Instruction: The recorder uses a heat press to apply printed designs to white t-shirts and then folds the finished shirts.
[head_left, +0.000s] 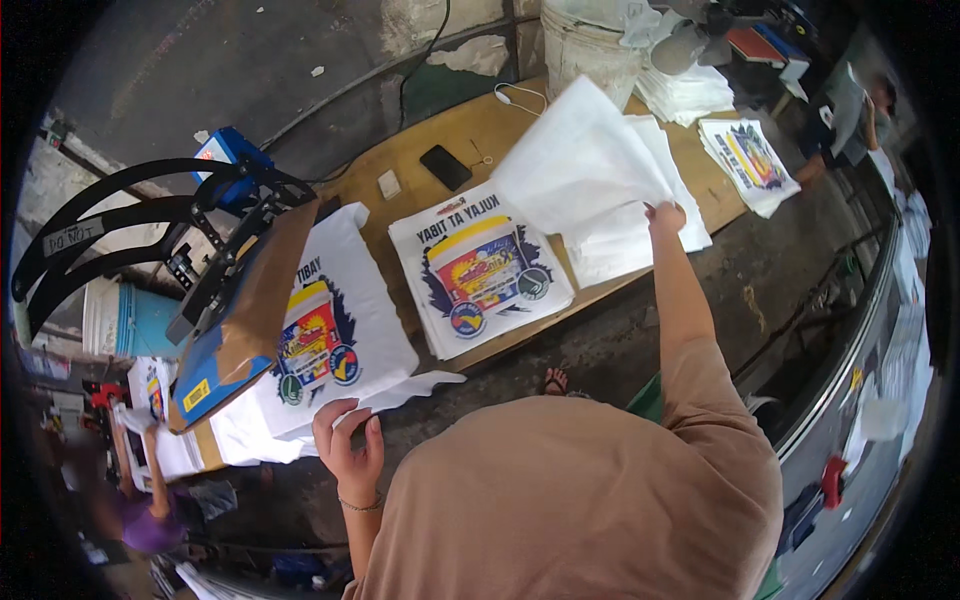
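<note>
"White sheet (585, 150): how did your hands stand to it?"

"Your left hand (352, 450) was empty, fingers loosely curled and parted, beside the printed white cloth (350, 300). Right of the printed stack (487, 268), the sheet was partly lifted over a white pile (608, 255), its right-hand corner pinched in your right hand (667, 216)."

"Its handling?"

"Judged light, limp, easily creased; opposite corners offered the best hold."

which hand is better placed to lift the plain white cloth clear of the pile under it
Probably the right: the right hand pinches the plain white cloth at its edge. The left hand looks empty and is well off to the left, near the printed white cloth.
</note>
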